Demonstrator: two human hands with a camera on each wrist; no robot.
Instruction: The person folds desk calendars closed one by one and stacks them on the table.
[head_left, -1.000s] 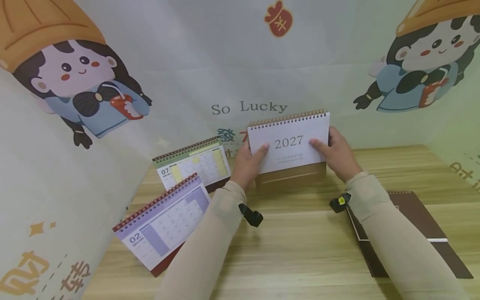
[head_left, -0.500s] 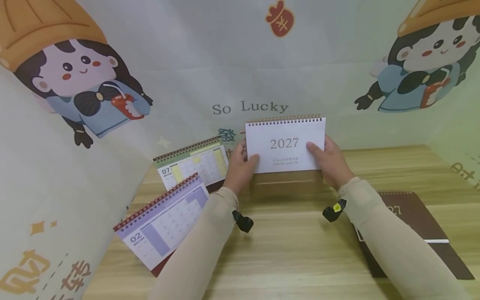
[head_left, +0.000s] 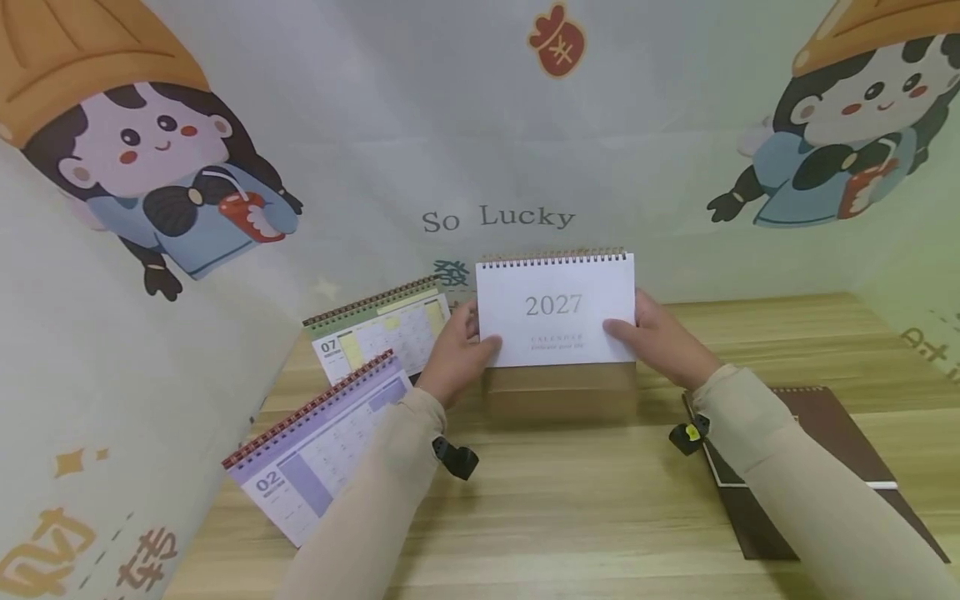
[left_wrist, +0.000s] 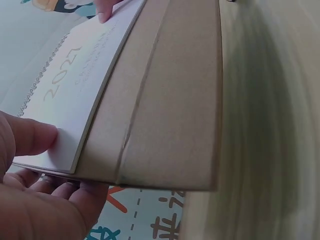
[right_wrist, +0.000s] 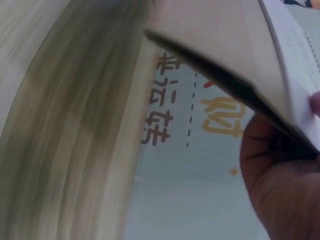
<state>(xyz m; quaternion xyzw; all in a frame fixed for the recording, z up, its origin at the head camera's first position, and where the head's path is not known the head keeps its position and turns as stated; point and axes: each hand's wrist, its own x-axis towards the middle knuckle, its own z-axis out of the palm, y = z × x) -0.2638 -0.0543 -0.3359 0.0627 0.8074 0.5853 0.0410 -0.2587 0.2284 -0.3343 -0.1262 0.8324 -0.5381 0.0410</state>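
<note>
A spiral-bound desk calendar (head_left: 555, 283) with a white "2027" cover and a brown cardboard stand (head_left: 558, 396) is held between both hands near the back of the table. My left hand (head_left: 459, 350) grips its left edge, thumb on the cover and fingers behind. On the opposite edge my right hand (head_left: 667, 337) holds it the same way, thumb on the white page. In the left wrist view the left thumb (left_wrist: 37, 136) presses the cover, while several fingers curl under the board. The right wrist view catches the right hand (right_wrist: 290, 185) curled around the stand's edge.
Two desk calendars stand at the left: a green one (head_left: 375, 329) showing "07" and, nearer, a purple one (head_left: 322, 454) showing "02". A dark brown calendar (head_left: 847, 442) lies at the right, partly under the right sleeve. A printed backdrop (head_left: 637, 125) rises behind the wooden table (head_left: 555, 517).
Both hands have brought the white calendar down and slightly left, nearer to me. Its tilt has levelled out, and more of the brown stand shows below the cover. The other calendars have stayed put.
</note>
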